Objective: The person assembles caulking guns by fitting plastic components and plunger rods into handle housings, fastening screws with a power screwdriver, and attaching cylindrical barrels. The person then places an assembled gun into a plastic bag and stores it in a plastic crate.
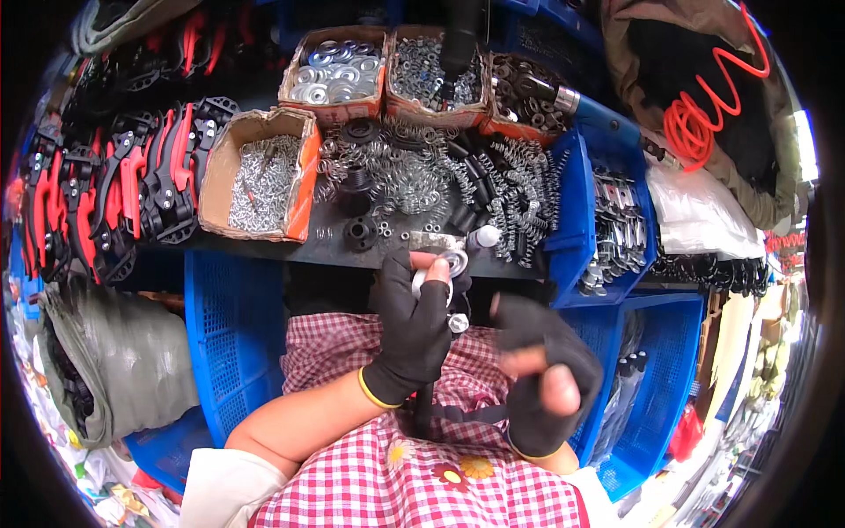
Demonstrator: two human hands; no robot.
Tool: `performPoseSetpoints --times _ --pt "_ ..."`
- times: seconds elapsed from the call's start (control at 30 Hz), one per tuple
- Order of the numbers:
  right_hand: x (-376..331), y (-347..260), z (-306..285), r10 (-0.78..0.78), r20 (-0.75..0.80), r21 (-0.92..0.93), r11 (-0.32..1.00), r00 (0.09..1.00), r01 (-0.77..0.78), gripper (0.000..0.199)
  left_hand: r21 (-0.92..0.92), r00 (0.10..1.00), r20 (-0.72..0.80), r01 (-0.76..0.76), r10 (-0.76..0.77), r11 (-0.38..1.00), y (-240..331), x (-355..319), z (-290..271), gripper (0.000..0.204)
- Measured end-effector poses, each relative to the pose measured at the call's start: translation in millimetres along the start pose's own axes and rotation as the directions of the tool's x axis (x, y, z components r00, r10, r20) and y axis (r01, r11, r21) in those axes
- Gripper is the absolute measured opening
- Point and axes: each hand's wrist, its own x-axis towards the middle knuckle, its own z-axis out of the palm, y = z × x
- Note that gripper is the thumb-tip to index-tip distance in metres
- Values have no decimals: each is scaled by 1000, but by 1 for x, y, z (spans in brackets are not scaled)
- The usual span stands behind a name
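- Metal ring (458, 260): shiny, round and flat-looking, near the centre of the frame.
- Left hand (410, 304): in a black fabric glove with bare fingertips and a yellow cuff, centre of the frame; it pinches the ring between thumb and fingers.
- The ring lies at the fingertips, on the right side of this hand, just in front of the tabletop's (330, 253) dark edge.
- Right hand (550, 374): gloved alike, right of centre and lower, apart from the ring; motion blur hides its grip, so I cannot tell whether it holds anything.
- Springs (409, 180): thin, silvery coils in a loose, tangled heap, upper centre.
- Box (308, 189): worn cardboard, filled with small metal pieces, upper left of centre.
- Bin (570, 207): smooth blue plastic, right of the springs.
- Apron (352, 480): red-and-white checked cloth, lower centre.
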Motion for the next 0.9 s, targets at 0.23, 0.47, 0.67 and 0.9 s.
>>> performPoseSetpoints --times 0.23,0.47,0.67,0.9 --pt "-21 23 -25 -119 -111 259 955 987 144 33 -163 970 76 241 -231 957 13 8 -7 13" --pt "16 32 -6 -65 235 -304 943 970 137 44 -223 931 301 -144 208 964 76 6 -24 11" --pt "53 8 -14 105 400 -336 941 910 40 57 356 749 651 -445 123 822 112 5 -39 16" --pt "4 33 -60 168 207 176 963 964 -206 57 285 782 619 -307 70 908 117 10 -44 27"
